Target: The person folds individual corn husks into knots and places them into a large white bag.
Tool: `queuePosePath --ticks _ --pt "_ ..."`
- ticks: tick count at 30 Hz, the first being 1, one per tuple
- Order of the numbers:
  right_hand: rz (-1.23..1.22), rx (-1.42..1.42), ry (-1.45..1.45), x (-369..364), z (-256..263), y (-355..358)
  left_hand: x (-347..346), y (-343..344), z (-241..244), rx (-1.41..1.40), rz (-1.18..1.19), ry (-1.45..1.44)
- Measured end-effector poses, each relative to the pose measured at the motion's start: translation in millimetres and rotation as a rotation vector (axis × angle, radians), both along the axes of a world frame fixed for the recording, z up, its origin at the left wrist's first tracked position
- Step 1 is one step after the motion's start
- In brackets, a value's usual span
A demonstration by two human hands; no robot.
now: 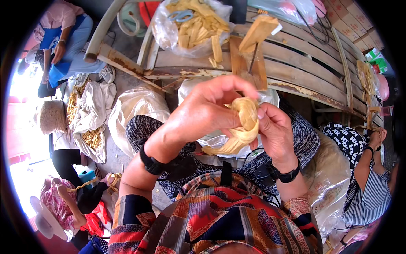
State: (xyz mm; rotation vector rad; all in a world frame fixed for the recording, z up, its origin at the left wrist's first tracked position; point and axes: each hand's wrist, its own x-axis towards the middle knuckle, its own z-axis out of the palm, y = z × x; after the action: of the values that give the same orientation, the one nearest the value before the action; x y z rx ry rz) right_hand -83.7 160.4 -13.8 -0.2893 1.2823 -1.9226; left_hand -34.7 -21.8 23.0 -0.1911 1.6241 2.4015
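A moist-looking, pale yellow strip [249, 116] is wound into a thick looped knot in front of my chest. Its loose tail hangs down to the left. My left hand [206, 111] grips the coil from the left, thumb against it, while its slightly blurred index finger arches over the top. On the opposite side, my right hand [276, 131] pinches the coil between thumb and fingers. Beneath the hands, a whitish plastic sack [209, 139] lies between my knees, partly hidden by my arms.
Ahead is a slatted bench [304, 73] with a rusty edge. On it stand a wooden block device [249, 60] with a metal rod and a plastic bag [161, 35] of yellow strips, topped by blue-handled scissors [180, 16]. Co-workers [63, 203] sit left and right. Filled sacks [139, 111] flank me.
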Motion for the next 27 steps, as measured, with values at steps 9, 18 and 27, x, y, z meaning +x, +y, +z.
queuePosePath --ticks 9,18,27 --pt "-0.282 0.169 0.417 11 5 -7 2 12 -14 -0.691 0.093 0.208" --pt "-0.067 -0.244 -0.053 -1 7 1 11 11 -36 0.302 -0.061 -0.190" --pt "0.033 0.316 0.478 -2 20 15 9 11 -13 -0.097 -0.085 -0.209"
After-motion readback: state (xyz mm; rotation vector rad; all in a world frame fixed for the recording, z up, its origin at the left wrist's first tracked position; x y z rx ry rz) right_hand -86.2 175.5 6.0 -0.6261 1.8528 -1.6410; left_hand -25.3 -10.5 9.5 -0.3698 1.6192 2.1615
